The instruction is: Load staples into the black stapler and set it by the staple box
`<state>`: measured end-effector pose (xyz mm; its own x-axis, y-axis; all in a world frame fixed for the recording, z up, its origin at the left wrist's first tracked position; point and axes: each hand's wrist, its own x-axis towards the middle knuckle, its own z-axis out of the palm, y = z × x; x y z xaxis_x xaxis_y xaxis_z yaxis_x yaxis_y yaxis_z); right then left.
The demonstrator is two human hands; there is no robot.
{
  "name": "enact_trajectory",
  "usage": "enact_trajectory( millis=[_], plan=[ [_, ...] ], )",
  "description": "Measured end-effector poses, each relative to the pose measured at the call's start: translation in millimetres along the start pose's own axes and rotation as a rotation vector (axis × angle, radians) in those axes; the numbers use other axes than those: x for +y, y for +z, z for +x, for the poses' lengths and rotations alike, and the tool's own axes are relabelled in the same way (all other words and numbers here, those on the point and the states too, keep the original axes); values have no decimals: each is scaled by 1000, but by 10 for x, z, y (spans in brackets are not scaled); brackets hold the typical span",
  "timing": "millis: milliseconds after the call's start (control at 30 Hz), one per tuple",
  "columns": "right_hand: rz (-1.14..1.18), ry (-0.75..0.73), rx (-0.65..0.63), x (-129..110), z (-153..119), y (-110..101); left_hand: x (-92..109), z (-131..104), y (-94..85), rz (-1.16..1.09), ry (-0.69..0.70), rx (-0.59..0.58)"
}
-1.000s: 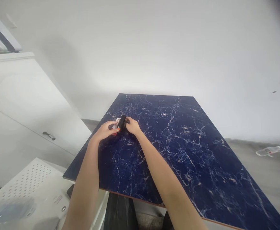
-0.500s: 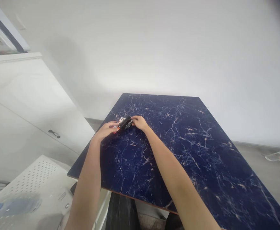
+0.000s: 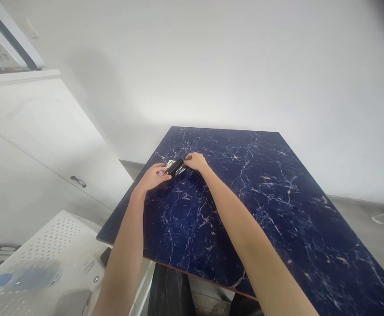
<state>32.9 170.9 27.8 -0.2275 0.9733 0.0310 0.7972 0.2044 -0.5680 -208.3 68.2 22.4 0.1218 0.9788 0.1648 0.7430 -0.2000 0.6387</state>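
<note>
A small black case [image 3: 175,167] lies on the left part of the dark blue marbled table [image 3: 211,228]. Thin shiny items [image 3: 180,170] show along its right side, and a red and white item [image 3: 170,163] is beside its upper left edge. My left hand [image 3: 154,177] grips the case at its left end, thumb below and fingers above. At the other end, my right hand [image 3: 195,161] pinches something small and dark that is mostly hidden by the fingers.
A white cabinet [image 3: 47,131] stands to the left of the table. Nearer, a white perforated surface [image 3: 56,232] holds a clear bottle with a blue cap [image 3: 30,278]. A dark object [image 3: 105,256] sits by my left forearm. A white wall [image 3: 224,66] rises behind the table.
The view has shifted slightly. My right hand has moved a little up and away from the case, and more of the shiny items shows. My left hand still holds the left end.
</note>
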Motion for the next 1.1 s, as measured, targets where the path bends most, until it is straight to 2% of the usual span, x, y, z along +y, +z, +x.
enact_trajectory(
  millis=[233, 433, 667, 967, 1100],
  plan=[
    [-291, -152, -119, -210, 217, -158, -18, -17, 17, -64, 0, 7],
    [-404, -280, -144, -235, 232, -177, -17, -24, 18, -62, -6, 8],
    [-473, -355, -97, -198, 52, -161, 1, -16, 12, -57, 0, 7],
    [-450, -277, 100, -240, -190, -234, 8, -7, 30, -53, 8, 26],
    [-440, -310, 89, -158, -455, -120, 19, 1, 32, -51, 8, 25]
  ],
)
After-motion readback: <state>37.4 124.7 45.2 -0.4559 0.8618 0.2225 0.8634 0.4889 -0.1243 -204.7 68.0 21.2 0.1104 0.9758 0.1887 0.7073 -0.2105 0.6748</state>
